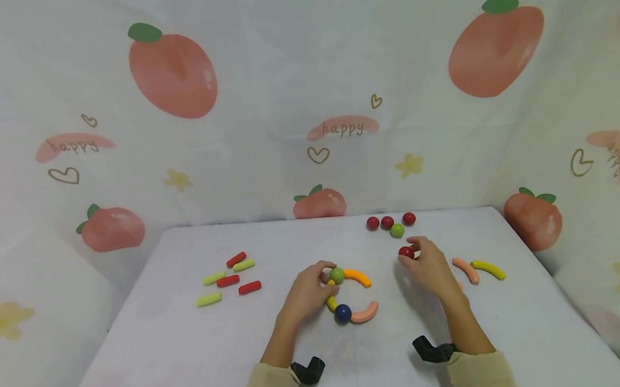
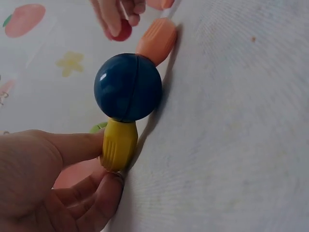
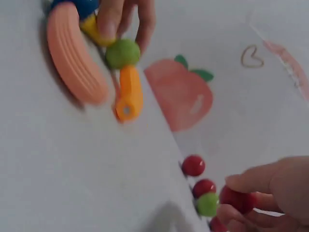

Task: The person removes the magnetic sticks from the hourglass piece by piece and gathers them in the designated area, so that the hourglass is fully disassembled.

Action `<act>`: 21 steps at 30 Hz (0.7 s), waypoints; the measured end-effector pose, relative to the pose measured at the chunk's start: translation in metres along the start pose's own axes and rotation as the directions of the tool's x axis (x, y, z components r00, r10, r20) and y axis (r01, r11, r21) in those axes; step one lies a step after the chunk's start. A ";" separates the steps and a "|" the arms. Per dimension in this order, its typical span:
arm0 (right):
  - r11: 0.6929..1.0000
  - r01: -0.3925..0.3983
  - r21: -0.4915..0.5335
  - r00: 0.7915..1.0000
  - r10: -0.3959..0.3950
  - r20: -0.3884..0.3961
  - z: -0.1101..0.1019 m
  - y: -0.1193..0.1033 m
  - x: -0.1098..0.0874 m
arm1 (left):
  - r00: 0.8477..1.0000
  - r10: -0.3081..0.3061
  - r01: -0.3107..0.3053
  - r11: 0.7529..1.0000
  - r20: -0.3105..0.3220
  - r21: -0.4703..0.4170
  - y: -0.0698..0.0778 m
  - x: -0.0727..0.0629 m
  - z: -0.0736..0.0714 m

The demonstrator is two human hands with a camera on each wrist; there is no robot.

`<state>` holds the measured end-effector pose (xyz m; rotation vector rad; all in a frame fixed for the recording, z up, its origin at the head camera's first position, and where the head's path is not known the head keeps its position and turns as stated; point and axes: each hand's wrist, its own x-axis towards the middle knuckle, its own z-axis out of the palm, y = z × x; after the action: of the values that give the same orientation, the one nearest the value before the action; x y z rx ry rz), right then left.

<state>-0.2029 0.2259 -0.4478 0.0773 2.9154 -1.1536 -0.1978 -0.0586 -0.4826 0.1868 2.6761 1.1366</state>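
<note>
In the head view, my left hand [image 1: 307, 290] is at the left side of a ring-like chain and pinches its yellow curved rod [image 2: 119, 145]. A green ball [image 1: 337, 275] joins that rod's far end to an orange curved rod [image 1: 357, 278]. A dark blue ball [image 1: 342, 313] links its near end to a pink curved rod [image 1: 365, 312]. Between the orange and pink rods the chain has a gap on the right. My right hand [image 1: 429, 266] holds a red ball [image 1: 406, 252] between thumb and fingers, above the table to the right of the chain.
Several red and green balls [image 1: 397, 230] sit by the table's back edge. Short straight red and lime rods [image 1: 228, 281] lie on the left. Pink rods [image 1: 466, 270] and a yellow curved rod [image 1: 489, 269] are to the right. A fruit-print curtain [image 1: 268, 161] hangs behind.
</note>
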 end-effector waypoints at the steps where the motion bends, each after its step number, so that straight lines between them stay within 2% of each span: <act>1: 1.000 -0.024 -0.004 1.000 0.024 -0.014 -0.004 0.001 0.008 | 1.000 -0.002 0.002 1.000 0.003 -0.004 0.001 0.000 -0.001; 6: 0.995 -0.099 -0.008 0.994 0.098 -0.051 -0.020 0.011 0.050 | 1.000 0.010 -0.010 1.000 -0.001 -0.009 0.005 -0.001 -0.005; 10: 0.988 -0.157 0.005 0.987 0.157 -0.027 -0.025 0.024 0.069 | 0.999 0.030 -0.030 0.999 0.014 -0.045 0.006 -0.002 -0.004; 13: 0.985 -0.170 -0.015 0.985 0.171 0.002 -0.021 0.031 0.076 | 0.999 0.034 -0.033 0.996 0.022 -0.077 0.005 -0.004 -0.002; 17: 0.988 -0.143 -0.057 0.990 0.144 0.013 -0.016 0.034 0.080 | 0.999 0.029 -0.026 0.996 0.033 -0.088 0.003 -0.005 0.000; 21: 0.990 -0.087 -0.108 0.996 0.084 -0.031 -0.019 0.026 0.073 | 0.999 0.024 -0.020 0.995 0.041 -0.100 0.003 -0.005 -0.003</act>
<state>-0.2744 0.2615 -0.4534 0.2167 2.9588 -0.9874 -0.1942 -0.0599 -0.4780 0.2213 2.5802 1.2546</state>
